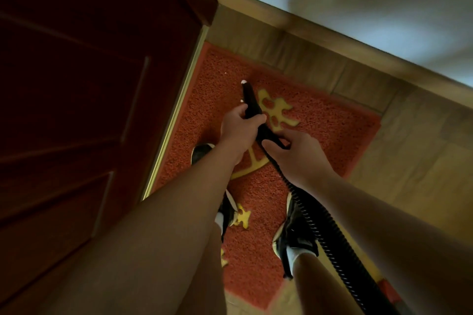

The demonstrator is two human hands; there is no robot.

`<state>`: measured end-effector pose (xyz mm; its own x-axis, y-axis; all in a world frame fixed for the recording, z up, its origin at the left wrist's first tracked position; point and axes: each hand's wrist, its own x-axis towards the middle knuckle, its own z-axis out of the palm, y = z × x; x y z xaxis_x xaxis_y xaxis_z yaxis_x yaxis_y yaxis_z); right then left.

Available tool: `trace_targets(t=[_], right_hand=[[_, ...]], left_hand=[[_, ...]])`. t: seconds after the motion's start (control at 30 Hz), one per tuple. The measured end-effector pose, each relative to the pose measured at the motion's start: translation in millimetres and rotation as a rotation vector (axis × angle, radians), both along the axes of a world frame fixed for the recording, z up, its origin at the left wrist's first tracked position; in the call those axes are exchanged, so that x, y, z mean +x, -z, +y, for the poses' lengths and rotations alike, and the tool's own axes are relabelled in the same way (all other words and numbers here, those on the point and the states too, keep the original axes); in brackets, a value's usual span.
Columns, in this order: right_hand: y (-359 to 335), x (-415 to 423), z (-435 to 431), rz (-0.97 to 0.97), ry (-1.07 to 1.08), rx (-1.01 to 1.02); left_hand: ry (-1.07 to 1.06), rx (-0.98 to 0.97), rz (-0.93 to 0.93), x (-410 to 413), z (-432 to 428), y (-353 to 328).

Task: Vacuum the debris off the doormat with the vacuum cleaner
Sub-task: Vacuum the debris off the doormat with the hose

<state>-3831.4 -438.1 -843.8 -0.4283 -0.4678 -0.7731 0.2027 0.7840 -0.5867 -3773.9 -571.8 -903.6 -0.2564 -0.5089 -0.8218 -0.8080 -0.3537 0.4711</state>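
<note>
Nozzle [249, 97], black and narrow, slants down onto the red doormat [320, 120], its tip touching a white scrap [243, 82] towards the mat's far end, near the door [89, 84]. A smaller speck [225, 73] lies close by. The left hand [239, 130] grips the nozzle's upper part, and the right hand [299, 156], just behind it, curls round the hose [314, 227], which trails back past the right shoe [294, 235] standing on the mat.
</note>
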Motion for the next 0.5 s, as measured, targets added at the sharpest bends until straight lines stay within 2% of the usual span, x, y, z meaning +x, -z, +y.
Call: trace_targets(t=[0.5], right_hand=[[1,11,-19,-0.006,0.021,0.021]], left_hand=[[0.026,0.010,0.014,8,-17,0]])
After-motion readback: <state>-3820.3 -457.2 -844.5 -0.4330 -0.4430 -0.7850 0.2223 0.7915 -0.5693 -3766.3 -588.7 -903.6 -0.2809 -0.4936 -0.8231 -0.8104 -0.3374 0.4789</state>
